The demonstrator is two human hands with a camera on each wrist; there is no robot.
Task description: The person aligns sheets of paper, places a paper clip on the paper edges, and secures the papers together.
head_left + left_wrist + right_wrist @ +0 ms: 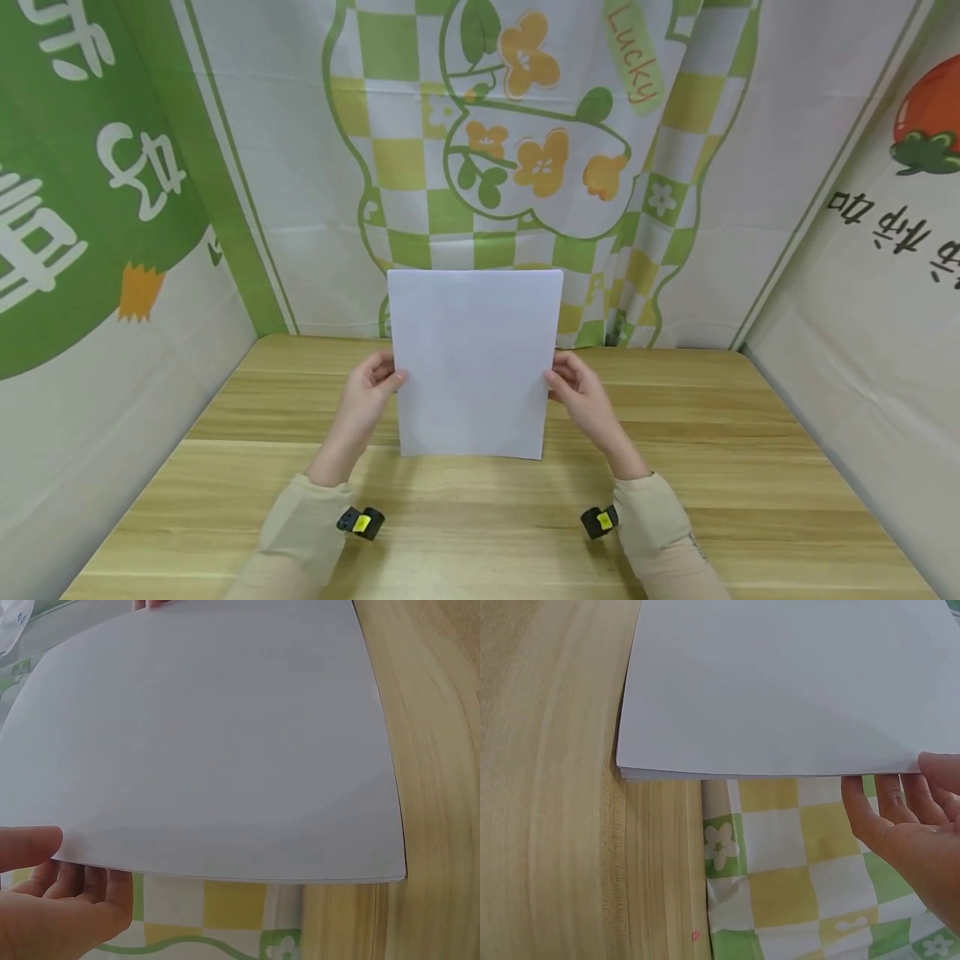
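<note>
A stack of white paper [474, 362] stands upright, its blank face toward me, above the middle of the wooden table. My left hand [369, 393] grips its left edge, thumb on the front face and fingers behind. On the opposite edge my right hand [583, 395] pinches the paper in the same way. In the right wrist view, several sheets of the paper [780, 690] show slightly fanned at the lower corner. The left wrist view shows the left thumb [34, 846] lying on the face of the paper [225, 742], with the other fingers curled behind its edge.
The wooden table [480, 525] reaches back to a green-and-white checked curtain [397, 158] with orange flowers. Printed cloth walls, a left wall [217, 333] and a right wall [825, 350], stand on both sides. Each wrist wears a small black camera, the left camera [362, 522] and right camera [600, 522].
</note>
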